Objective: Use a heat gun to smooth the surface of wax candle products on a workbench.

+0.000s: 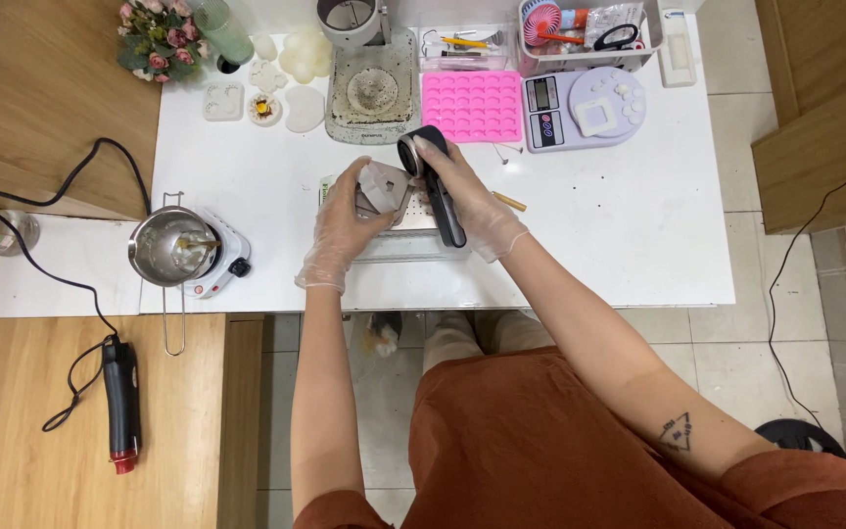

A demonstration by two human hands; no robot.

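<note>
The gloved right hand (pixel 472 201) is wrapped tight around a black handheld blower (pixel 435 181), its round head just beside a small pale mould piece (pixel 384 186) pinched in the gloved left hand (pixel 350 220), above a clear tray (pixel 394 245) on the white table (pixel 619 225). A loosened pinch could likely drop the piece; the cord (pixel 41 274) by the melting pot (pixel 170 247) looks easy to snag

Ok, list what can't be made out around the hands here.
Head view only:
- Grey piece: left hand covers most of it; shape unclear.
- Black tool: right hand wraps its middle.
- Tray under the hands: contents hidden by both hands.
- Pot: contents too small to tell.
- Cup: cut by top edge.
</note>
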